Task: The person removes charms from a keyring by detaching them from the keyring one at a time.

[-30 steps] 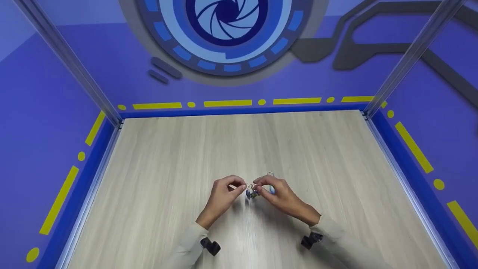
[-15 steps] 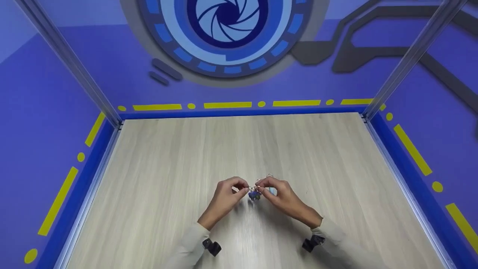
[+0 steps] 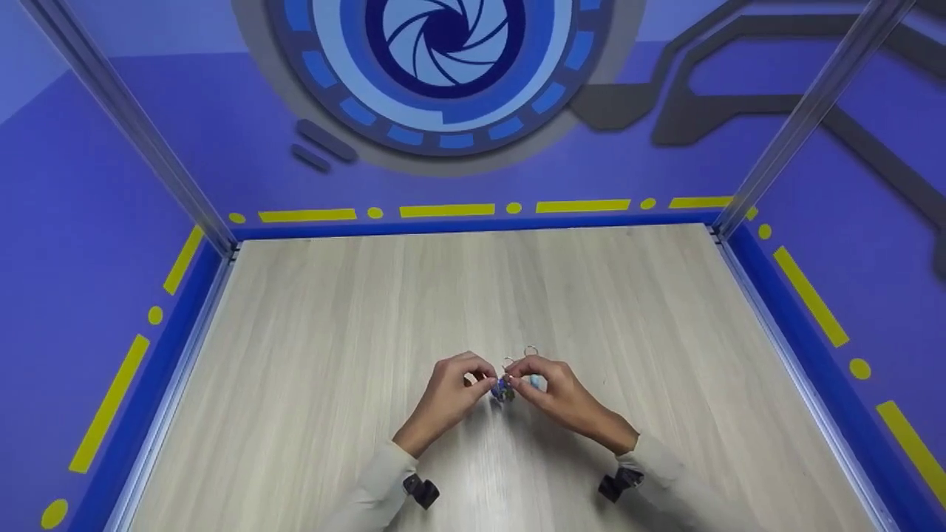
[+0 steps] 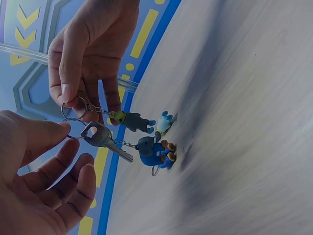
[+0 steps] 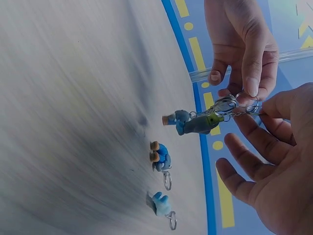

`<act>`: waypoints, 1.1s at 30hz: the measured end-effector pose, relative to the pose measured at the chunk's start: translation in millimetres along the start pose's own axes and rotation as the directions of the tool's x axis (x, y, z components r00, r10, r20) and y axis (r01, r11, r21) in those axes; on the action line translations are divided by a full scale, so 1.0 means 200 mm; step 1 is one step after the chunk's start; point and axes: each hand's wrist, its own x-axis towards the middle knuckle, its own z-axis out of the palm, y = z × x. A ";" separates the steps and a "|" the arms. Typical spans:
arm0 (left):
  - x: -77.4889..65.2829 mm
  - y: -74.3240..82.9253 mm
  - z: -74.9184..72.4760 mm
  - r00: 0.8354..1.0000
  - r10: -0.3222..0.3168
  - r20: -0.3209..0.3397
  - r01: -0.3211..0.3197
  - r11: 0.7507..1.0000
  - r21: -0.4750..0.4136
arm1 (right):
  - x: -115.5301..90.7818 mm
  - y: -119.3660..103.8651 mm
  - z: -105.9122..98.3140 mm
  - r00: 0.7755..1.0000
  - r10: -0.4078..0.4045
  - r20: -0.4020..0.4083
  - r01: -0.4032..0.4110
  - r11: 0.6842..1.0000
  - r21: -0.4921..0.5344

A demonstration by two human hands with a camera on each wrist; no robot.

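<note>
My left hand [image 3: 452,384] pinches a metal key ring [image 4: 73,137] between thumb and index finger, its other fingers loosely bent. A silver key [image 4: 99,137] hangs by this ring. My right hand [image 3: 558,388] faces it, thumb and forefinger pinching another ring [image 4: 62,108]; the two rings overlap. From short chains hang a small grey figurine with a green head [image 5: 195,125] and a second grey-headed figurine [image 5: 182,116]. In the head view the fingers partly hide this bunch.
Two more keychains lie on the wooden table [image 3: 355,310] just beyond my hands: a blue figurine [image 5: 163,155] with a ring and a pale blue figurine [image 5: 161,203] with a ring. Blue panels [image 3: 185,133] wall the table at back and sides.
My left hand has shifted slightly right, bringing the fingertips of both hands closer together. The hanging bunch has swung a little, and another ring beyond the right fingertips shows more clearly.
</note>
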 end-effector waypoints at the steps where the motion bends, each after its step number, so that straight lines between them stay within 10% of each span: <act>1: 0.00 0.00 0.00 1.000 0.002 -0.001 -0.002 1.000 0.002 | 0.00 0.00 0.00 1.000 -0.002 0.004 0.002 1.000 0.002; 33: -0.03 -0.04 -0.03 0.999 -0.036 0.010 0.036 0.995 -0.095 | -0.01 0.02 0.02 0.994 -0.098 -0.057 0.102 0.993 0.067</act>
